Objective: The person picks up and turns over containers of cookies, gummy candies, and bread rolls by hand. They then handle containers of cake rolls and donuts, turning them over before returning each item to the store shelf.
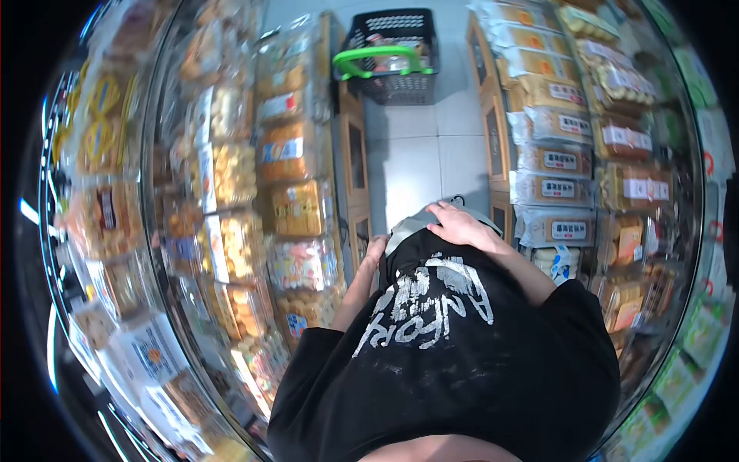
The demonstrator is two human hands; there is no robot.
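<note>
My right hand (456, 223) rests against the front of my black shirt (462, 354), near the hem, with its fingers apart and nothing held. At the left side of the hem is my left hand (376, 248), beside the shirt; its fingers are mostly hidden and too small to make out. Below the hem some grey cloth (416, 221) shows between the two hands. Neither hand touches the packaged goods on the shelves.
A black basket (412, 88) with a green handle (377, 52) stands on the tiled floor (408, 162) ahead, with items inside. Shelves of packaged baked goods line the left (296, 208) and right (558, 162), with wooden fronts (358, 146) bordering the aisle.
</note>
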